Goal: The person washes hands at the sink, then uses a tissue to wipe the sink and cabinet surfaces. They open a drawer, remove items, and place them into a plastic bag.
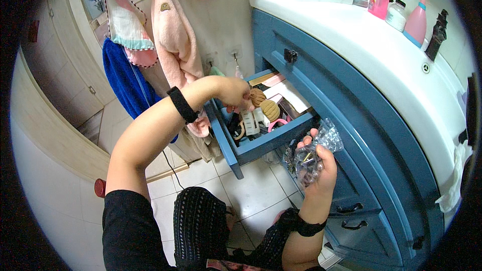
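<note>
My left hand point(238, 94) reaches over the pulled-out blue drawer point(265, 137), its fingertips down among the contents and partly hidden. Close to those fingers lie a brown ribbed round item point(258, 97) and a tan one point(270, 110). A pale slotted hair claw clip point(250, 122) sits just below them, beside a pink ring-shaped piece point(276, 124). In front of the cabinet, my right hand point(325, 171) grips a crinkled clear plastic bag point(328, 137). Small dark and shiny pieces show through the plastic, too jumbled to name.
The blue vanity cabinet point(354, 150) curves along the right under a white countertop point(339, 22). Bottles and a pink spray bottle point(416, 20) stand on top. A pink robe point(175, 37) and a blue towel point(124, 75) hang left of the drawer. White floor tiles point(252, 188) lie below.
</note>
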A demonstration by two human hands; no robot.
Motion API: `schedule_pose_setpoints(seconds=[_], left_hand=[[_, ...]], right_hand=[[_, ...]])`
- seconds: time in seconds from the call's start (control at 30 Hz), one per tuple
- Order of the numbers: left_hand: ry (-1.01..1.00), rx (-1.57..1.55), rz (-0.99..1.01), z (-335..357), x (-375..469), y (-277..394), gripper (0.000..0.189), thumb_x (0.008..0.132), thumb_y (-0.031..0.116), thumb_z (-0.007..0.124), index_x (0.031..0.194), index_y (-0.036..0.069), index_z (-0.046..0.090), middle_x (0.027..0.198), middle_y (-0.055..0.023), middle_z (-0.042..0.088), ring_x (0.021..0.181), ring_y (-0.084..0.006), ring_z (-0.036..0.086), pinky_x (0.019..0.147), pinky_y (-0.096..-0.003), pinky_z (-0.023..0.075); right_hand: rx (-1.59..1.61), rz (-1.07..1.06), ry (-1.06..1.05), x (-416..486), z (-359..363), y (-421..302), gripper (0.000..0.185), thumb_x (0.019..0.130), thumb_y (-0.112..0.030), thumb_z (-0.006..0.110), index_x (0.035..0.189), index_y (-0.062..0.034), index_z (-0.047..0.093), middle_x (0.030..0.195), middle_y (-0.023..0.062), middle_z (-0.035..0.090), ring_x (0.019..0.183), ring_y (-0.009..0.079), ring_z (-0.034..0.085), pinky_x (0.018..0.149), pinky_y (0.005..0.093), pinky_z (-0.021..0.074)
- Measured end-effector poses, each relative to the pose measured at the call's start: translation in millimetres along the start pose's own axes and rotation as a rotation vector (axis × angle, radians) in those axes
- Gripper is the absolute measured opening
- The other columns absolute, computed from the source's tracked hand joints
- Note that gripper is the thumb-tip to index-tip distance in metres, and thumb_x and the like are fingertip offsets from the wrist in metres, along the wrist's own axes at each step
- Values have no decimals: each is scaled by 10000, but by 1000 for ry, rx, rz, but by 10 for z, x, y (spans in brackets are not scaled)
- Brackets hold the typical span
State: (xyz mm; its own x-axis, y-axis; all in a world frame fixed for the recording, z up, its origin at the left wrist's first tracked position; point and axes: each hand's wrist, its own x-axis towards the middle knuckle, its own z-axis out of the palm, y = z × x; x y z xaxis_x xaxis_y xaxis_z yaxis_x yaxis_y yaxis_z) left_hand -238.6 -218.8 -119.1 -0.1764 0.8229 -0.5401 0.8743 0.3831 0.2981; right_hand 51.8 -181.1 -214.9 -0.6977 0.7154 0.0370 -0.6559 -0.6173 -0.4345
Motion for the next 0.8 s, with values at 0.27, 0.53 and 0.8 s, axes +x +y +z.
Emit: schedule_pose_setpoints(seconds=[0.27,0.53,0.8], left_hand=[[150,181,-145,-271,-278,-109,424,834,402,711,890,-18,711,734,-116,689,617,-205,661,571,-328,512],[183,76,-45,-222,-367,-105,451,845,418,701,950,-21,699,734,-107,677,624,-187,657,570,-328,513],[-47,183,167,-61,-221,11,371,925,358,605,1077,27,676,886,-118,707,803,-233,657,729,-359,495]], right_hand=[[-51,0,42,-8,40,28,415,839,-91,579,1236,-3,492,1006,130,588,972,260,600,862,381,518],[-96,-28,27,-5,72,75,397,854,-122,582,1212,30,505,1000,142,587,944,252,594,901,348,508],[-87,-44,49,31,60,99,395,856,-116,573,1224,13,512,1013,134,591,969,259,604,899,361,513]])
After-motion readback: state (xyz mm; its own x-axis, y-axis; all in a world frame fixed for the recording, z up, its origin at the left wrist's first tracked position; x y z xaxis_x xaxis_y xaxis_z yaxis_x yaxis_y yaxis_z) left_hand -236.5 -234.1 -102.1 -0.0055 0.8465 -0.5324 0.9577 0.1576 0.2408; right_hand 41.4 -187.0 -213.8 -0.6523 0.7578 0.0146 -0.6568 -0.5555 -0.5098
